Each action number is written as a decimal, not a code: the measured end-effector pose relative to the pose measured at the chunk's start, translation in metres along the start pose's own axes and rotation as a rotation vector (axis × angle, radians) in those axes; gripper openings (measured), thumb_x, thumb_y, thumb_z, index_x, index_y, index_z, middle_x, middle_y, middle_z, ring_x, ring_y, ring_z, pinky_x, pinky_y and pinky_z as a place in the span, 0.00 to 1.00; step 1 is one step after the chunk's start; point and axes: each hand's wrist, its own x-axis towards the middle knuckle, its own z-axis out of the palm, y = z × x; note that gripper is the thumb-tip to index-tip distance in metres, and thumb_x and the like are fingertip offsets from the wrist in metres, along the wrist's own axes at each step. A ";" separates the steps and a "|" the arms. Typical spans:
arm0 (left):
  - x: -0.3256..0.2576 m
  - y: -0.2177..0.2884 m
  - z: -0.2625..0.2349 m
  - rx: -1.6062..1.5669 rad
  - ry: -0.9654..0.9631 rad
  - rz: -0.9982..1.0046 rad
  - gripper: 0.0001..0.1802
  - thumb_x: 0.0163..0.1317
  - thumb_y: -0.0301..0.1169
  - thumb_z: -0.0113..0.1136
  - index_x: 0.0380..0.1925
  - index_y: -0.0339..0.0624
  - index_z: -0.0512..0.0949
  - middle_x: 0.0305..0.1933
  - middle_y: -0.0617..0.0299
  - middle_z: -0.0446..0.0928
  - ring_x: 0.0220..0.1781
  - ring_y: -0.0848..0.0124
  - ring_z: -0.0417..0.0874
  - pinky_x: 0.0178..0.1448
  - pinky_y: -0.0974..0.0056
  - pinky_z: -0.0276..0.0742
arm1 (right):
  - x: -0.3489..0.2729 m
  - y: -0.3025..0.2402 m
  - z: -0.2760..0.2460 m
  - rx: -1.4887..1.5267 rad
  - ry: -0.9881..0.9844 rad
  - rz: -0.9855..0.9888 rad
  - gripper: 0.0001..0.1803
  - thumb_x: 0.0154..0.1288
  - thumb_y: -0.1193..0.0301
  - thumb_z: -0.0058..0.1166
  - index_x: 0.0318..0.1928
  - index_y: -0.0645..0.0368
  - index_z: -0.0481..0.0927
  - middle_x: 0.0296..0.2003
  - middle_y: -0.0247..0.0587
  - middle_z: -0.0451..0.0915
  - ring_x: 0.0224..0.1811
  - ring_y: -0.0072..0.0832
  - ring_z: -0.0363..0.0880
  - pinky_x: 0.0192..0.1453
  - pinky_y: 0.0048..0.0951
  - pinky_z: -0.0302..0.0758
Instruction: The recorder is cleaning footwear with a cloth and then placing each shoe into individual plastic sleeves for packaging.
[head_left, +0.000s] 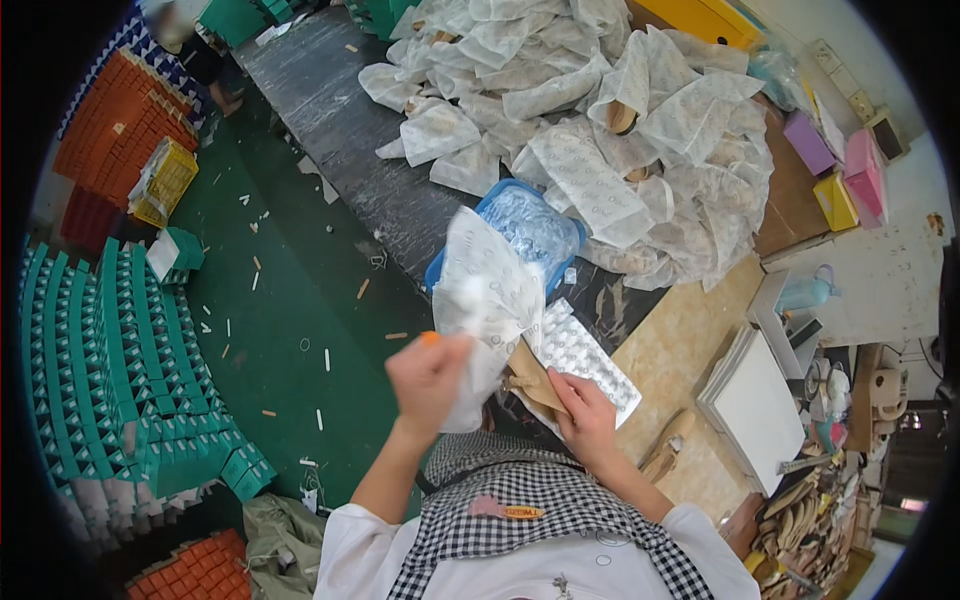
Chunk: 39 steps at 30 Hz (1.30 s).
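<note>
Item: white printed non-woven fabric pouch (490, 300), long axis upright, pinched in my left hand (428, 378); my right hand (588, 412), nearer, grips tan paper-wrapped piece (535, 385) below its mouth.

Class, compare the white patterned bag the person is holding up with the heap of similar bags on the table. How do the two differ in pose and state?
The held bag is lifted off the table, gripped by the left hand; the heap of bags lies on the dark table. The held bag hangs single and partly opened out; the heap's bags lie crumpled and overlapping. The right hand presses a tan piece at the held bag; nobody touches the heap. Both are white, thin and dotted.
</note>
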 end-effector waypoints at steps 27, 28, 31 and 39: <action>0.019 0.007 0.049 -0.361 -0.144 -0.284 0.04 0.55 0.20 0.59 0.26 0.28 0.77 0.21 0.69 0.70 0.25 0.82 0.66 0.27 0.73 0.61 | 0.069 0.034 0.017 0.917 -0.253 0.486 0.09 0.60 0.71 0.56 0.35 0.66 0.80 0.27 0.38 0.82 0.30 0.17 0.79 0.35 0.21 0.75; 0.013 0.003 0.059 -0.371 -0.169 -0.262 0.04 0.55 0.21 0.59 0.25 0.28 0.77 0.20 0.69 0.69 0.25 0.82 0.65 0.27 0.73 0.60 | 0.041 0.059 0.004 0.826 -0.188 0.545 0.09 0.59 0.72 0.56 0.35 0.66 0.80 0.28 0.37 0.82 0.30 0.17 0.79 0.35 0.21 0.75; 0.006 -0.010 0.079 -0.316 -0.284 -0.242 0.05 0.54 0.21 0.60 0.24 0.28 0.76 0.19 0.69 0.66 0.24 0.82 0.63 0.26 0.73 0.58 | -0.069 0.138 -0.034 0.515 0.005 0.748 0.09 0.59 0.73 0.54 0.37 0.65 0.80 0.30 0.39 0.82 0.33 0.21 0.80 0.38 0.22 0.75; -0.026 0.025 0.132 -0.059 -0.478 0.015 0.06 0.55 0.23 0.62 0.29 0.29 0.78 0.16 0.65 0.61 0.19 0.79 0.58 0.23 0.70 0.53 | -0.362 0.211 0.005 -0.875 0.353 1.237 0.18 0.60 0.68 0.53 0.49 0.63 0.76 0.44 0.55 0.78 0.47 0.47 0.77 0.52 0.41 0.71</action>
